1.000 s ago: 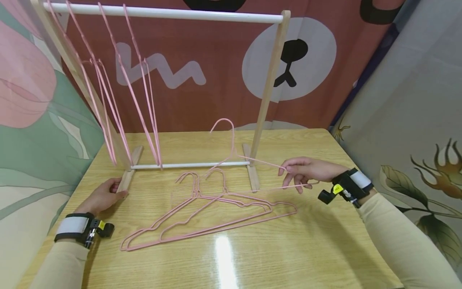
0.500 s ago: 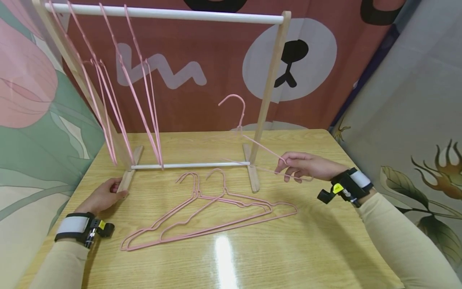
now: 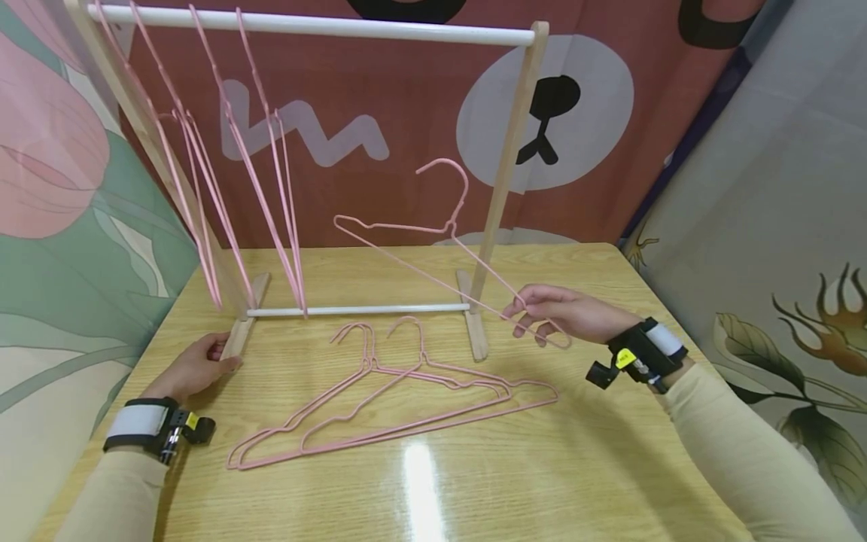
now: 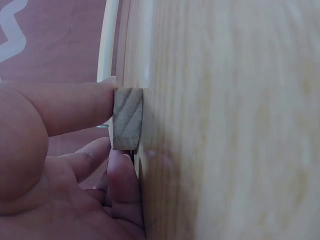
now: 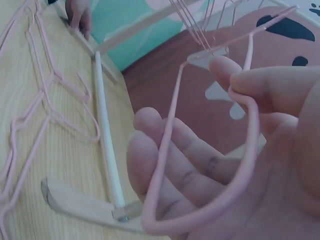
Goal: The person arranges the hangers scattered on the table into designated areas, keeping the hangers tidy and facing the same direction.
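My right hand (image 3: 552,310) pinches a pink clothes hanger (image 3: 406,226) near one shoulder end, between thumb and index finger. In the right wrist view, the other fingers lie beside the hanger's lower bar (image 5: 162,160). The hanger is raised above the table and tilted, its hook up, near the rack's right post (image 3: 509,139). At the left, my left hand (image 3: 193,367) grips the front end of the rack's wooden foot (image 3: 237,336). In the left wrist view, the thumb is on one side of that foot end (image 4: 128,120) and fingers on the other.
Several pink hangers (image 3: 230,113) hang at the left of the white top rod (image 3: 339,26). More pink hangers (image 3: 406,433) overlap flat on the wooden table (image 3: 325,504). A white lower rod (image 3: 379,309) joins the rack's feet. Patterned curtains (image 3: 779,188) surround the table.
The held hanger has risen from low over the table, and its hook has moved up and slightly right. My right hand has shifted a little left. The left hand stays on the foot.
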`<state>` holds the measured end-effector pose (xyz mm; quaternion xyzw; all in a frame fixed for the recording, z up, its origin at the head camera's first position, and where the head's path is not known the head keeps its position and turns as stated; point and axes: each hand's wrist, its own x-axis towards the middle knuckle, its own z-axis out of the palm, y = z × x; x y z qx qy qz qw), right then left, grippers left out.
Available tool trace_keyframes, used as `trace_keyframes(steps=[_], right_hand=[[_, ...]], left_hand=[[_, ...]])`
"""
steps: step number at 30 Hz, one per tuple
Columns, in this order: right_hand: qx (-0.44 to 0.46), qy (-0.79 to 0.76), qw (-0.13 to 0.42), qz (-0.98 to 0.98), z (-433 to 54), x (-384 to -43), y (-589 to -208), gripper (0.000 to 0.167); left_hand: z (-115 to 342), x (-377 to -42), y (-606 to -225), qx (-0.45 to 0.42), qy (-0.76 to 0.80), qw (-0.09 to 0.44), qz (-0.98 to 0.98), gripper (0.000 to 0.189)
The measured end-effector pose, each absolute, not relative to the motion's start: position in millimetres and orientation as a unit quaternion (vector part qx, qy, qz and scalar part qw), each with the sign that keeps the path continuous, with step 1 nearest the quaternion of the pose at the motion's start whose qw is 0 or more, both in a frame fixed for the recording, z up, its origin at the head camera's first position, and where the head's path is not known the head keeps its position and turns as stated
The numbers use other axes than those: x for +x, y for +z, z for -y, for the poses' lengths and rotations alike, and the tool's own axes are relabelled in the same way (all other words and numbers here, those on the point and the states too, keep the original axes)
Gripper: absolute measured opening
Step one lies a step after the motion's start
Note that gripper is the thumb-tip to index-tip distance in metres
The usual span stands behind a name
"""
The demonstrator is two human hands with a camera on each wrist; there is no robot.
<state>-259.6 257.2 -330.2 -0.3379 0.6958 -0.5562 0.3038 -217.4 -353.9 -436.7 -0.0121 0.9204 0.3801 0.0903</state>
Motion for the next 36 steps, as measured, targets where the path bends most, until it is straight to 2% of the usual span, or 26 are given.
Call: trace_keyframes(steps=[10, 29, 36], right_hand=[[-0.337, -0.573, 0.314, -0.678, -232.9, -254.2, -322.4, 0.022], [-0.319, -0.617, 0.263, -0.669, -170.1, -246.2, -282.3, 0.019], [-0.312, -0.603, 0.232, -0.696, -144.3, -241.9, -259.3, 0.025]], left_hand=[[353.4, -217.4, -437.4, -0.004, 0.374, 0.081, -0.924, 0.061], [354.4, -217.5, -437.0, -0.005, 0.371, 0.078, -0.925, 0.061], [354.5, -217.9, -437.5, -0.006, 0.375, 0.080, -0.923, 0.061]])
